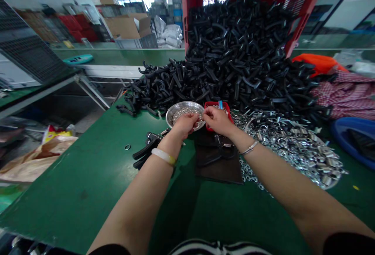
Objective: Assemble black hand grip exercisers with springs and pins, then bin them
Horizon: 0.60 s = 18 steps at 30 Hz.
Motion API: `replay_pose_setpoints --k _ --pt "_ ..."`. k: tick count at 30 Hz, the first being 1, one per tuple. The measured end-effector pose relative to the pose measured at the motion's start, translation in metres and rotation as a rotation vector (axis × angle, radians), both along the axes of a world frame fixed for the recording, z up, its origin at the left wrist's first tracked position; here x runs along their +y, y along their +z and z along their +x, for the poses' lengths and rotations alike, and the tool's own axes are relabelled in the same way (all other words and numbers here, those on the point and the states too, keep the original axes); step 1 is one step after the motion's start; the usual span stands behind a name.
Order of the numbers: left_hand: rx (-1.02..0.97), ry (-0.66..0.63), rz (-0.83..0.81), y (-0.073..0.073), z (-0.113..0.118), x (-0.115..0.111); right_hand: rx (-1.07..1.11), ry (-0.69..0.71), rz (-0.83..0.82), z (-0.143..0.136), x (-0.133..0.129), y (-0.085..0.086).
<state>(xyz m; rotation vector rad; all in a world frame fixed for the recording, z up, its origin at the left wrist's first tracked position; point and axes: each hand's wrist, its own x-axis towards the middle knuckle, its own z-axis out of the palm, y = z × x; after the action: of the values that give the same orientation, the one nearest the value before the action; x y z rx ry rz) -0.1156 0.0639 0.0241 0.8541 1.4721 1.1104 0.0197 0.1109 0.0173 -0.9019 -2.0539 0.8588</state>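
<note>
My left hand [186,125] reaches over the near rim of a round metal bowl [169,119] filled with small shiny metal parts [187,111]. Its fingers are pinched together, and whatever they hold is too small to make out. My right hand [216,120] hangs between the bowl and a red tray [226,107], thumb and fingertips closed at the bowl's right rim; any part in them is hidden. Below it, a black handle with a spring [218,157] lies on a dark brown mat [219,173]. More black handles [145,151] lie beside my left wrist.
A large heap of black handles [234,63] spills from a tilted red crate [310,8] across the back. At right lie a pile of metal rings and springs [293,145], a blue basin [356,139] and checked cloth [345,94]. A single ring [127,147] sits on the green table [82,192].
</note>
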Motion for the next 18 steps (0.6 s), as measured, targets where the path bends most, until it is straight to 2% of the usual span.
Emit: replay_pose_setpoints --k 2,5,8,10,13,15,18 --pt "0.155 0.061 0.036 -0.002 -0.002 0.005 0.097 -0.055 -0.18 0.0 0.0 -0.01" --pt "0.439 0.105 0.102 -0.008 -0.009 0.012 0.185 -0.067 -0.378 0.006 -0.005 -0.018" --pt "0.812 0.085 0.125 -0.011 -0.015 0.015 0.22 -0.048 -0.485 0.015 -0.014 -0.017" --pt "0.936 0.083 0.142 -0.011 -0.015 0.014 0.206 -0.06 -0.497 0.021 -0.021 -0.015" --pt "0.9 0.115 0.229 -0.01 -0.007 0.007 0.224 -0.09 -0.53 0.027 -0.03 -0.016" --pt "0.736 0.073 0.279 -0.01 0.003 0.0 0.275 -0.104 -0.556 0.03 -0.034 -0.019" --pt "0.41 -0.079 0.287 -0.011 0.02 -0.013 0.382 -0.136 -0.585 0.033 -0.038 -0.023"
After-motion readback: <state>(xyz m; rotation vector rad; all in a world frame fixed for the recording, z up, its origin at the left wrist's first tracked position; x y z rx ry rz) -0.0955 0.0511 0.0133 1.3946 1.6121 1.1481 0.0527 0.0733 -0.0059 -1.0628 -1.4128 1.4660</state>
